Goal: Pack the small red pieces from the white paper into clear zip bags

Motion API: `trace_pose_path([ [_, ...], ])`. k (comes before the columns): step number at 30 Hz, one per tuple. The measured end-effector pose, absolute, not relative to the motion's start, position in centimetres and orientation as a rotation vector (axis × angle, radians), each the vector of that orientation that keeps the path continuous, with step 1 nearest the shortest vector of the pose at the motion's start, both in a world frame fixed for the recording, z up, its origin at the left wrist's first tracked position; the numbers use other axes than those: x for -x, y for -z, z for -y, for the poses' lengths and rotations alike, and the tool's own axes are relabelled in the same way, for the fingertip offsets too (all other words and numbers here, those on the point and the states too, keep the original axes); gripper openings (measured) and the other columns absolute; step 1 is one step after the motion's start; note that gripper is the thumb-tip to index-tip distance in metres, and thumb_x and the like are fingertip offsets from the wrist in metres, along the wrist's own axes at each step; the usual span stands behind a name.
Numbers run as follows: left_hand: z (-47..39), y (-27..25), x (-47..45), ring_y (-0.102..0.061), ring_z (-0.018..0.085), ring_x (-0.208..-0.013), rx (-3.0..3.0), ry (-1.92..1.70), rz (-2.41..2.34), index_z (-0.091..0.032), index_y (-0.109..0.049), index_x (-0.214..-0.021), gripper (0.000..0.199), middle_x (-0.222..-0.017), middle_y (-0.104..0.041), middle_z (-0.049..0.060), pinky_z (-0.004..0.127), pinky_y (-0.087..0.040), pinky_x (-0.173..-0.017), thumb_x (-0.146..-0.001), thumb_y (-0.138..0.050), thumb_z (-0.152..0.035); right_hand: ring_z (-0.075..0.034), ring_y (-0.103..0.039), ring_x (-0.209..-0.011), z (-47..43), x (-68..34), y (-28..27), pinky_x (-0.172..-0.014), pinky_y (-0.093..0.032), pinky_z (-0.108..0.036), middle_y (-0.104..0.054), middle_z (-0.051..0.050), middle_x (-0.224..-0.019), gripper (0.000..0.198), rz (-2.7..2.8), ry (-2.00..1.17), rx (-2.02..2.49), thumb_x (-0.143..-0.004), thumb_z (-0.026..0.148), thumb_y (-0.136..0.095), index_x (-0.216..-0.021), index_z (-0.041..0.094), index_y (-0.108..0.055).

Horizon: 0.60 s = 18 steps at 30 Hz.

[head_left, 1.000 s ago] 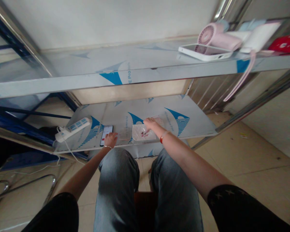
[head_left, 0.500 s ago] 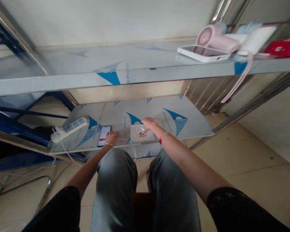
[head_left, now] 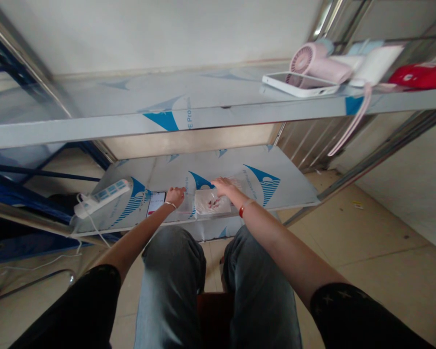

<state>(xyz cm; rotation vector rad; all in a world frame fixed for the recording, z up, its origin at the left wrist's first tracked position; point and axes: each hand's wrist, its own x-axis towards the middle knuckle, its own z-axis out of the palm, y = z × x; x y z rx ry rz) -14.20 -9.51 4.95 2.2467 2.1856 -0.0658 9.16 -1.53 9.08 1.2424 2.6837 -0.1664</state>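
My left hand (head_left: 175,196) is over the lower shelf, just right of a phone (head_left: 155,202) with a lit screen. Its fingers are loosely bent and apart, with nothing visible in them, close to a flat clear plastic sheet or bag (head_left: 184,207). To the right lies a whitish see-through plastic packet (head_left: 206,205) with small dark red pieces in it. My right hand (head_left: 223,186) is closed at the packet's upper right corner; the fingertips are too small to see clearly. More crinkled clear plastic (head_left: 237,183) lies behind that hand.
A white power strip (head_left: 102,198) with a cord lies at the lower shelf's left end. On the upper shelf (head_left: 109,116), close above, are a white-framed phone or tablet (head_left: 298,89), a pink handheld fan (head_left: 321,65) with a hanging strap, and a red object (head_left: 419,77). Metal posts frame both sides.
My left hand has moved off the phone, to the right and slightly away from me. My right hand stays at the packet. The view has shifted slightly.
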Motion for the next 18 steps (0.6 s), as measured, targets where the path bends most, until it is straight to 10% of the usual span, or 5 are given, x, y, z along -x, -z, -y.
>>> trace_pose_path([
  [18, 5.3, -7.0, 5.8, -0.064, 0.023, -0.103, -2.408, 0.087, -1.789, -0.018, -0.068, -0.105, 0.031, -0.101, -0.073, 0.008, 0.038, -0.040, -0.099, -0.078, -0.057, -0.009, -0.029, -0.064, -0.107, 0.7, -9.7, -9.1, -0.088, -0.049, -0.032, -0.066, -0.016, -0.119, 0.056, -2.599, 0.259, -1.351, -0.066, 0.017, -0.080, -0.120, 0.015, -0.063],
])
